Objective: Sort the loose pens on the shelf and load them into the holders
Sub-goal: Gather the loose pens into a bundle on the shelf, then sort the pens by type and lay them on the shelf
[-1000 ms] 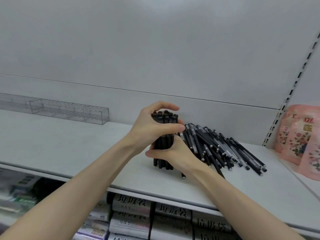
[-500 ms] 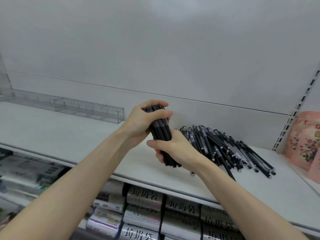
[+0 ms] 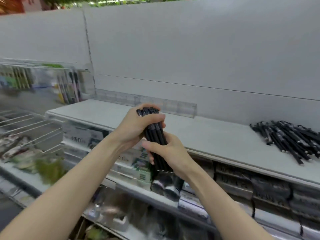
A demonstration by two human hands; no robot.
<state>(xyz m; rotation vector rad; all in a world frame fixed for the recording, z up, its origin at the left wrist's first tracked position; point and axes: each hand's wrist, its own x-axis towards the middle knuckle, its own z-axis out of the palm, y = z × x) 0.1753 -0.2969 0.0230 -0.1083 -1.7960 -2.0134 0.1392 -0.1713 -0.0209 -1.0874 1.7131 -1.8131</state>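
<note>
Both my hands hold one upright bundle of black pens [image 3: 155,134] in front of the shelf's front edge. My left hand [image 3: 136,126] grips the bundle's top, fingers curled over the pen ends. My right hand [image 3: 167,151] wraps its lower half. A clear plastic pen holder [image 3: 180,109] with small compartments stands on the shelf against the back wall, just behind the bundle. A pile of loose black pens [image 3: 290,137] lies on the shelf at the far right.
The grey shelf [image 3: 216,135] runs from centre left to right. Lower shelves hold boxed goods [image 3: 136,163] and dark packs [image 3: 270,187]. At the left are a hanging stationery display [image 3: 67,87] and wire racks [image 3: 31,125], all blurred.
The bundle left the shelf beside the loose pile and travelled left with both hands. The view swung left, so the pile now sits at the far right and the holder is right behind the bundle.
</note>
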